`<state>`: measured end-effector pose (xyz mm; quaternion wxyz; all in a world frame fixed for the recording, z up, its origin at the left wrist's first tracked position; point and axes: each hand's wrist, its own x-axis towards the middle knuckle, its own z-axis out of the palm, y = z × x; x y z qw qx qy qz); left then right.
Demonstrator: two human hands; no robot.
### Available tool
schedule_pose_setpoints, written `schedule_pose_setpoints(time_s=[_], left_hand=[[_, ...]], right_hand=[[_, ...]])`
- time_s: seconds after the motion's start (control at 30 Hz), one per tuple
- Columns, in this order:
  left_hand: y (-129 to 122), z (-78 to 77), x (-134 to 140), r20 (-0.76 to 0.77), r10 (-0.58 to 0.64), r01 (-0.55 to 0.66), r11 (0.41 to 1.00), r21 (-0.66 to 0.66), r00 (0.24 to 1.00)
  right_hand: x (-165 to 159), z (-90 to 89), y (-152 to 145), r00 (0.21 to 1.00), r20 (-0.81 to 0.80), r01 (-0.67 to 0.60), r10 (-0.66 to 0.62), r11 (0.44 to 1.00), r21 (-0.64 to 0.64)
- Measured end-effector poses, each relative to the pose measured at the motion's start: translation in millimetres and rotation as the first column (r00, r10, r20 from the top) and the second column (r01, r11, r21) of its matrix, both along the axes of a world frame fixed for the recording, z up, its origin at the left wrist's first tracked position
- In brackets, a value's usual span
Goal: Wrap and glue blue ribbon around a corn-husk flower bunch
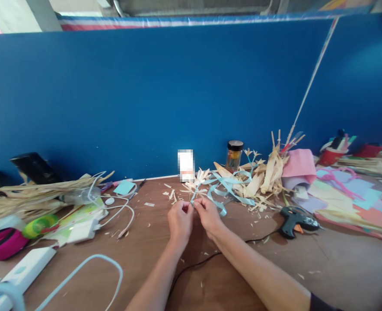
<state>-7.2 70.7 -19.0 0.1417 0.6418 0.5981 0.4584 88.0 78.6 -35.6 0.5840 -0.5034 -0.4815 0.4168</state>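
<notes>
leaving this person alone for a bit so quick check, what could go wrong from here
The black cord runs under the right forearm, so shifting that arm might drag the glue gun; whether it is hot cannot be seen.

Loops of light blue ribbon lie loose near the right hand and could snag.

The thin blue stem is pinched at the fingertips of that hand and the left hand, so it might slip.

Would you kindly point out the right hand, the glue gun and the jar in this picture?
Right hand (210,216): head view, on the back of the hand.
Glue gun (290,221): head view, on its dark body.
Jar (234,158): head view, on its side, below the black lid.
</notes>
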Motion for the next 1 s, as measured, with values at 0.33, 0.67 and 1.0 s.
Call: schedule_pose_setpoints(time_s=[0.33, 0.67, 1.0], left_hand=[[1.7, 0.1, -0.6, 0.308, -0.133, 0.171, 0.980, -0.101, 0.942], [6.4, -3.4, -0.1, 0.769, 0.056, 0.295, 0.904, -0.310, 0.637], [9.0, 5.4, -5.0, 0.843, 0.156, 0.271, 0.904, -0.332, 0.514]], right_hand=[[1.7, 1.2, -1.9, 0.994, 0.110, -0.007, 0.003, 0.999, 0.036], [4.3, 11.2, -6.2, 0.964, 0.260, 0.041, -0.056, 0.997, 0.061], [10.6, 7.8, -2.9, 0.929, 0.358, 0.071, -0.093, 0.995, 0.076]])
